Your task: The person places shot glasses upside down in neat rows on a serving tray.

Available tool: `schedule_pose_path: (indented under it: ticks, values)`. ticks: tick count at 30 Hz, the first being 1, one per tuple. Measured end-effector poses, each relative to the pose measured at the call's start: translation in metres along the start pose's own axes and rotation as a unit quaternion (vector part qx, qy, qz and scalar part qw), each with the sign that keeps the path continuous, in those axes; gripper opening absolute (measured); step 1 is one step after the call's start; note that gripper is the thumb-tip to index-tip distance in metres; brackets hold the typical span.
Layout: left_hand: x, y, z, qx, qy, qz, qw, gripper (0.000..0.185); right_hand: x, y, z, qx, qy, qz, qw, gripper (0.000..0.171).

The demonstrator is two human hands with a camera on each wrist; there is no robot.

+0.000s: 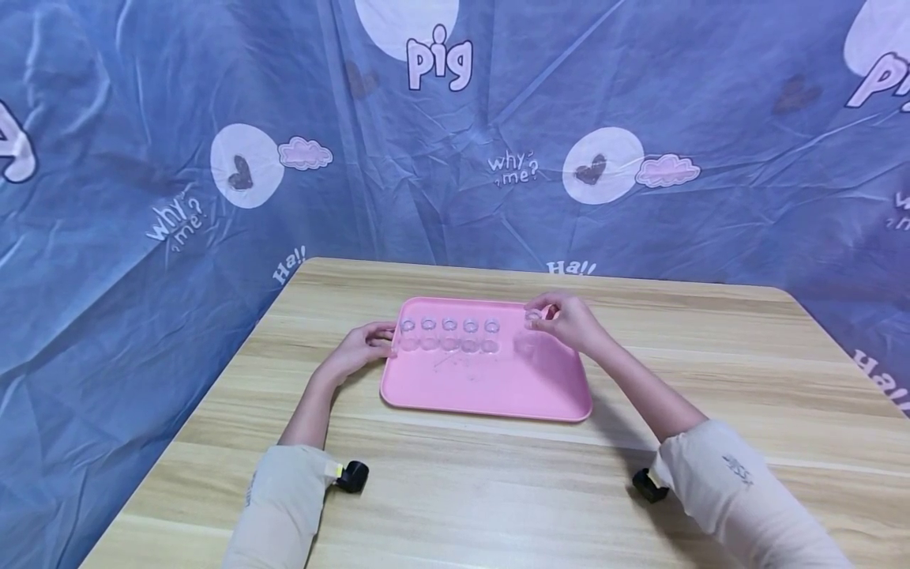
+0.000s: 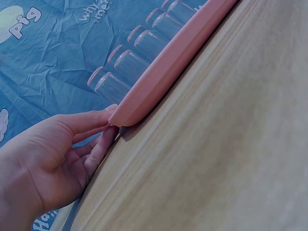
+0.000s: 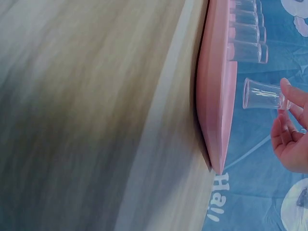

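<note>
My left hand pinches the left rim of a pink tray between thumb and fingers, as the left wrist view shows up close. Several small clear cups stand in a row on the tray, towards its back left. At the back right, my right hand holds another clear cup by its narrower end. This cup hangs over the tray with its wide end facing down, apart from the row. Part of my right hand is cut off in the right wrist view.
The tray lies on a light wood-grain table. Behind and to the sides hangs a blue printed cloth. A small black device sits at my left sleeve, and a similar black device at the right sleeve.
</note>
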State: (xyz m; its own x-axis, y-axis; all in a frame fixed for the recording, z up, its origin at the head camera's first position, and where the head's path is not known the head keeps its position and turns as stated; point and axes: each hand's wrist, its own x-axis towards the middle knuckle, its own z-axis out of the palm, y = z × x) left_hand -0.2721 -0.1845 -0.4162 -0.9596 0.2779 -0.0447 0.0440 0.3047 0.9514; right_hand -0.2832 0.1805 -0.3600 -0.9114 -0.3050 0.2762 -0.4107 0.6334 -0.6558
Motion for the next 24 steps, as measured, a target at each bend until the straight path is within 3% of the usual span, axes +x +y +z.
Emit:
schedule_pose_path:
  ticks: [13, 24]
  values:
    - [0.005, -0.010, 0.000, 0.007, 0.004, -0.003, 1.0000, 0.055, 0.005, -0.001, 0.025, 0.022, -0.004, -0.022, 1.000, 0.023]
    - [0.006, -0.009, -0.001, -0.001, 0.004, 0.007, 1.0000, 0.054, 0.008, -0.003, 0.033, -0.030, -0.010, 0.010, 0.999, 0.024]
